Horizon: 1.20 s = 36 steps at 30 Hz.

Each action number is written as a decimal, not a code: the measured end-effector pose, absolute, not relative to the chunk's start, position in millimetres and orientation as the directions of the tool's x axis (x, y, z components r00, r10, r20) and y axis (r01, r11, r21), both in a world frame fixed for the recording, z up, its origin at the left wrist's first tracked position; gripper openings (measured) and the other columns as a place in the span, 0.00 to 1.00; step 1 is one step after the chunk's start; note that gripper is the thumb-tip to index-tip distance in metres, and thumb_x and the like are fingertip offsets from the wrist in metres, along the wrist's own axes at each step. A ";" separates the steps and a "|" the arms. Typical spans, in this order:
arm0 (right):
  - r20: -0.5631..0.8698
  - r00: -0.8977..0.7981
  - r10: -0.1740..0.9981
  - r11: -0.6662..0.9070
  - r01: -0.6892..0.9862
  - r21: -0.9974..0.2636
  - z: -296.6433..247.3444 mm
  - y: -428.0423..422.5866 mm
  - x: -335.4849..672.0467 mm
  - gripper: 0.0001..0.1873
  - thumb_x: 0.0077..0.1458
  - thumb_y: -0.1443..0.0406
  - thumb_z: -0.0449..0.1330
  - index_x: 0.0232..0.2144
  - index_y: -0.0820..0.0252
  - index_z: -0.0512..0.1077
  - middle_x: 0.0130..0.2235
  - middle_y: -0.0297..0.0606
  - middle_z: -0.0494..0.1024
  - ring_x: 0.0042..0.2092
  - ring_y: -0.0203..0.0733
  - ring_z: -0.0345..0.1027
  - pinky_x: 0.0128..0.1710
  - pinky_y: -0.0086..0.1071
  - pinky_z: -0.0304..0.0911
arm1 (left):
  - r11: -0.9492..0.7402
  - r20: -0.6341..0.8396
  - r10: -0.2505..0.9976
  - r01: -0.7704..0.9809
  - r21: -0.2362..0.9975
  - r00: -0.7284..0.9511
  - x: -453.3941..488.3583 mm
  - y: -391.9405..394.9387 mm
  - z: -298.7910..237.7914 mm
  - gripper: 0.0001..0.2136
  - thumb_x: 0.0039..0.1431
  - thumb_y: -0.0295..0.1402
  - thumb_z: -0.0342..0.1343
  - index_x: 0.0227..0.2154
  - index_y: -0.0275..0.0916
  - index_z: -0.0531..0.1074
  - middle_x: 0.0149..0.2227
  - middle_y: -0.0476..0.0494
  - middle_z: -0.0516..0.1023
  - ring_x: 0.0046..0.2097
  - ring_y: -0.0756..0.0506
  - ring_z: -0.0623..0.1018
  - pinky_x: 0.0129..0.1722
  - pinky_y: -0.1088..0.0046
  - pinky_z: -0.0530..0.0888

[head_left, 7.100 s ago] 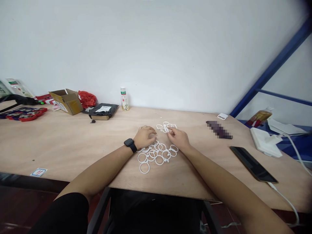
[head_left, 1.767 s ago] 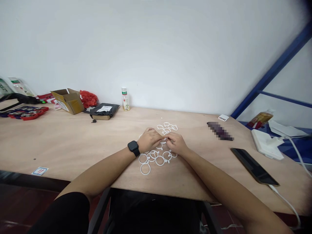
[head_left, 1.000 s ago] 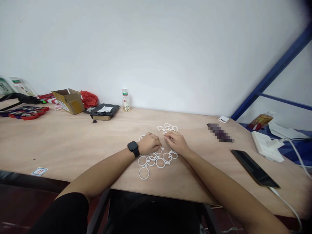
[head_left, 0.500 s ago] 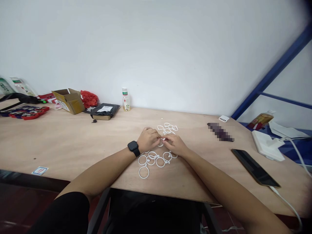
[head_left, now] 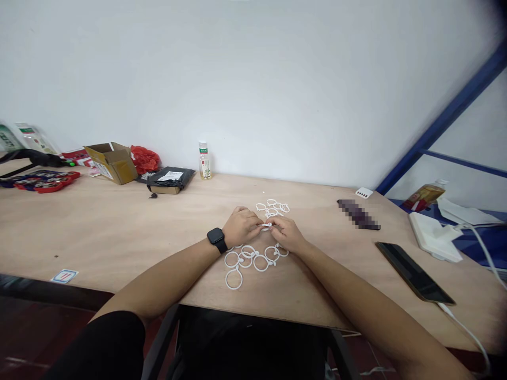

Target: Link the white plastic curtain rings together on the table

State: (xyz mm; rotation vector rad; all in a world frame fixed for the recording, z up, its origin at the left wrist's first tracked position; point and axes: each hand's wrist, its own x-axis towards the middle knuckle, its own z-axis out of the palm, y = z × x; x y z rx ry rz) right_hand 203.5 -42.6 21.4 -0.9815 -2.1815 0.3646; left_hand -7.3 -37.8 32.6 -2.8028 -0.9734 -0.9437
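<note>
Between my fingertips is a white plastic ring [head_left: 266, 225] with a small tab, like a curtain ring. My left hand [head_left: 241, 224] pinches it from the left. My right hand [head_left: 287, 232] grips its tab end from the right; the fingers partly hide it. Several loose white rings [head_left: 234, 279] lie on the table nearer to me, some overlapping. Another small group of white rings [head_left: 284, 208] lies just beyond my hands.
On the wooden table [head_left: 158, 232] a phone [head_left: 415, 272] with a cable lies at right, near a white power strip [head_left: 433, 237]. A bottle [head_left: 205, 161], a black parcel [head_left: 170, 179] and an open carton [head_left: 113, 163] stand at the back left.
The white ring between my hands has turned from hanging downward to nearly level, its tab now nearer my right fingers. My arms stay in about the same place.
</note>
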 end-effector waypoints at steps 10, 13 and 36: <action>0.542 -0.495 0.680 0.728 0.543 -0.418 21.2 -39.7 204.2 0.14 0.47 0.73 0.50 0.28 0.57 0.74 0.29 0.35 0.77 0.33 0.40 0.70 0.35 0.31 0.62 | -0.819 0.514 0.544 0.552 0.155 0.663 -4.7 -37.1 30.7 0.10 0.64 0.36 0.50 0.36 0.41 0.76 0.36 0.46 0.80 0.41 0.47 0.76 0.51 0.64 0.62; 0.569 -0.498 0.655 0.744 0.557 -0.369 19.6 -40.0 204.5 0.15 0.50 0.73 0.50 0.30 0.56 0.75 0.30 0.35 0.78 0.34 0.40 0.71 0.37 0.32 0.64 | -0.821 0.512 0.546 0.546 0.168 0.663 -7.4 -36.4 32.3 0.10 0.65 0.36 0.50 0.38 0.41 0.75 0.38 0.46 0.80 0.43 0.47 0.76 0.51 0.64 0.62; 0.634 -0.335 0.697 0.646 0.677 -0.353 6.9 -20.9 217.4 0.11 0.58 0.66 0.56 0.42 0.54 0.76 0.47 0.41 0.74 0.51 0.45 0.69 0.52 0.41 0.66 | -0.500 0.256 0.856 0.846 0.184 0.450 -22.7 -19.1 27.3 0.13 0.59 0.41 0.52 0.27 0.40 0.77 0.33 0.43 0.80 0.37 0.43 0.76 0.42 0.65 0.65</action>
